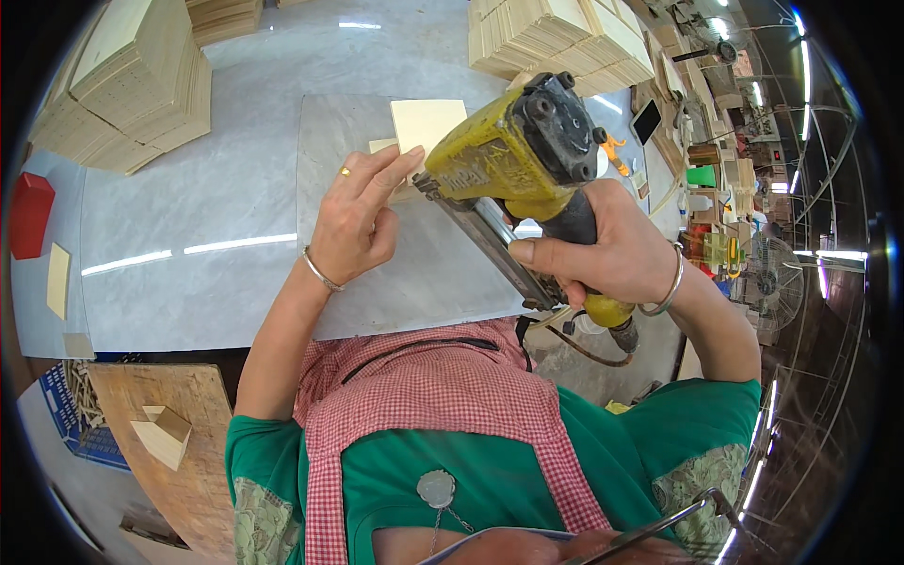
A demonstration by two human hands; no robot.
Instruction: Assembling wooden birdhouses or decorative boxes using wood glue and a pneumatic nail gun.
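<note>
My right hand (607, 247) is wrapped round the black grip of a yellow and black pneumatic nail gun (494, 141). Its nose points left, close to my left fingertips, and its long metal magazine slants down toward me. With fingers together, my left hand (363, 212) holds the near left edge of a small pale wooden panel (428, 121). A further light wooden piece (381, 145) shows partly beneath those fingers. The nail gun hides the panel's right-hand side and the spot where its nose meets the wood.
Tall stacks of wooden panels (141, 85) stand at the far left and far right (570, 42). A red block (33, 215) and a loose panel (58, 281) lie at the left. Rightward are an orange tool (615, 155) and a dark-screened device (646, 122). A hose (603, 358) trails below the gun.
</note>
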